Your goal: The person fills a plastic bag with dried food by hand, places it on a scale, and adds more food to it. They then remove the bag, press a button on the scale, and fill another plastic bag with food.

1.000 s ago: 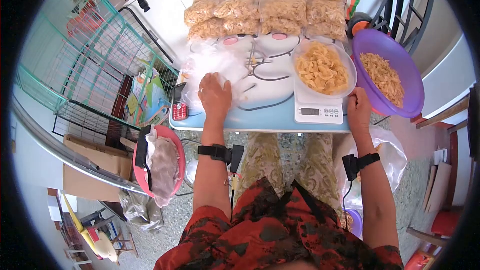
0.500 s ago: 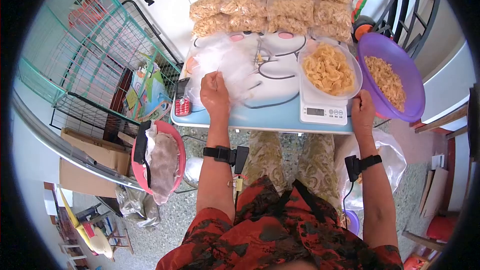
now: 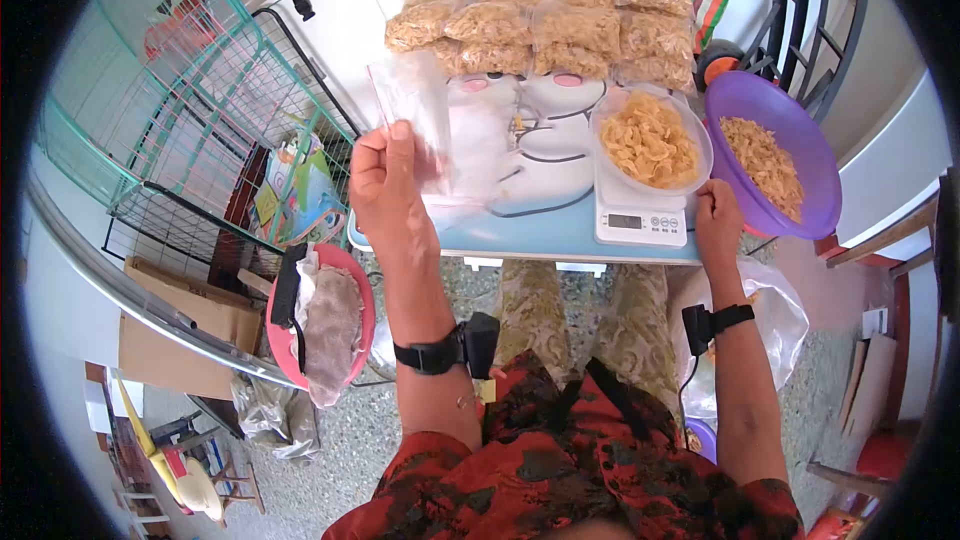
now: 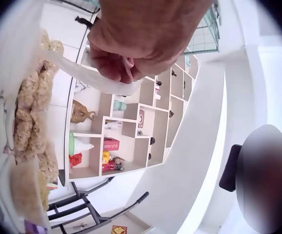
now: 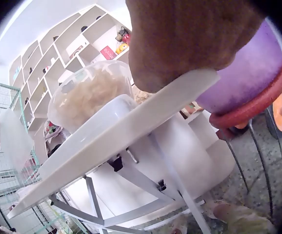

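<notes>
Raised over the table's left front edge, my left hand (image 3: pixel 392 185) pinches a clear plastic bag (image 3: pixel 412 100) between thumb and fingers. In the left wrist view the bag (image 4: pixel 90 78) trails from the curled fingers. More clear bags (image 3: pixel 475 145) lie on the table behind it. At the front right edge rests my right hand (image 3: pixel 718 220), fingers bent; whether it grips anything is unclear. Beside it stands a white scale (image 3: pixel 640 222) carrying a clear bowl of yellowish flat pieces (image 3: pixel 650 140). In the right wrist view the hand (image 5: pixel 185 44) is on the table edge (image 5: pixel 131 126).
Filled bags (image 3: pixel 575 30) are stacked along the table's back. A purple basin (image 3: pixel 825 155) of similar pieces stands right of the table. Left are a green wire cage (image 3: pixel 230 90) and a pink basin (image 3: pixel 366 330) with cloth. An open plastic sack (image 3: pixel 780 305) sits below right.
My left hand has lifted from the pile of bags, moved left and toward me, and now holds up one bag. My right hand has stayed at the table's edge.
</notes>
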Demonstrator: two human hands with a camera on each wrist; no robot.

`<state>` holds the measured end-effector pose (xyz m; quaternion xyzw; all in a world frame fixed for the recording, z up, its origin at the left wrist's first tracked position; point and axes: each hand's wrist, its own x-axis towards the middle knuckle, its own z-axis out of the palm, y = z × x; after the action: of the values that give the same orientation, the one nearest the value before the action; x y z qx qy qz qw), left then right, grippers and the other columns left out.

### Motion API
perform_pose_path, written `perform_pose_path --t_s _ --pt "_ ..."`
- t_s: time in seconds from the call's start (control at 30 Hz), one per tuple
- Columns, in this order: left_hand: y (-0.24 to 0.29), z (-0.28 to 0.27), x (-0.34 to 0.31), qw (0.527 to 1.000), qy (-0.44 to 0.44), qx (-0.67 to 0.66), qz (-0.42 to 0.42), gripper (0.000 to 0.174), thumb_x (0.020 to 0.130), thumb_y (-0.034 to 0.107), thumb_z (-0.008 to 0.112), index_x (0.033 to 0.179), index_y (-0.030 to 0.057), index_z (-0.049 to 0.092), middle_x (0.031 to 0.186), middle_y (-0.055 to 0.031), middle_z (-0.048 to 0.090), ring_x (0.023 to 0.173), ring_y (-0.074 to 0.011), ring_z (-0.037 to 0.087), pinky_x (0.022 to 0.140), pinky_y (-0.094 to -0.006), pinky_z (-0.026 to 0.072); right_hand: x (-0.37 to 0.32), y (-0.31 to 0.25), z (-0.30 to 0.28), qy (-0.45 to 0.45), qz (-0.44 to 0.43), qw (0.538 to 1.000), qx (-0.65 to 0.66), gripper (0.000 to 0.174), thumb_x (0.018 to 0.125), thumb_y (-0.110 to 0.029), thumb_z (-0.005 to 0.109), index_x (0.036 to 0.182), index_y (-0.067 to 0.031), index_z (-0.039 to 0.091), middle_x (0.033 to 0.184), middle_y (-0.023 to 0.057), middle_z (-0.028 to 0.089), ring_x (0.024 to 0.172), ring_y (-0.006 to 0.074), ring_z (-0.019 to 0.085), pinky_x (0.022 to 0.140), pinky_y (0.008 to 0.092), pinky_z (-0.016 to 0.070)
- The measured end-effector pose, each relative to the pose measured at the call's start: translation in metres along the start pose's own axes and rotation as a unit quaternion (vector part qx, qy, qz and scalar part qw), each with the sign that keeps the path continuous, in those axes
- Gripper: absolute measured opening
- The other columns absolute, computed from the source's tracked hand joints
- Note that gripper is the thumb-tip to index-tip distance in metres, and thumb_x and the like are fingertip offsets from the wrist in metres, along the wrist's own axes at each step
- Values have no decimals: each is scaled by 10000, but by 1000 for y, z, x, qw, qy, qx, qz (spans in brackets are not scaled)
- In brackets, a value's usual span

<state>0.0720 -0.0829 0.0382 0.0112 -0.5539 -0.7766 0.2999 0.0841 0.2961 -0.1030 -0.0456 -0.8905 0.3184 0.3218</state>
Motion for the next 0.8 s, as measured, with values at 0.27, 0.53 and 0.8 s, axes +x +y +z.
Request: perform_pose_path --t_s 0.27,0.53,0.8 --pt "37 4 -56 979 -118 -11 -166 170 986 222 620 991 55 656 734 90 536 592 8 408 515 -166 291 -1 10 -5 6 22 997 70 113 891 -37 513 944 -20 611 853 134 632 801 267 628 744 363 491" --pt "56 -6 -84 924 -300 60 -230 156 974 193 643 974 37 635 790 66 581 662 7 440 576 -168 325 -40 -68 -73 61 120 952 274 156 907 -62 602 1058 -49 639 956 41 641 891 147 597 803 286 474" --pt "43 24 -115 864 -404 7 -300 113 933 108 687 970 25 621 832 46 602 737 -2 488 634 -167 371 -44 -163 -105 -151 -117 938 290 389 762 -200 790 1083 -30 651 1089 104 618 1031 250 585 917 352 450"
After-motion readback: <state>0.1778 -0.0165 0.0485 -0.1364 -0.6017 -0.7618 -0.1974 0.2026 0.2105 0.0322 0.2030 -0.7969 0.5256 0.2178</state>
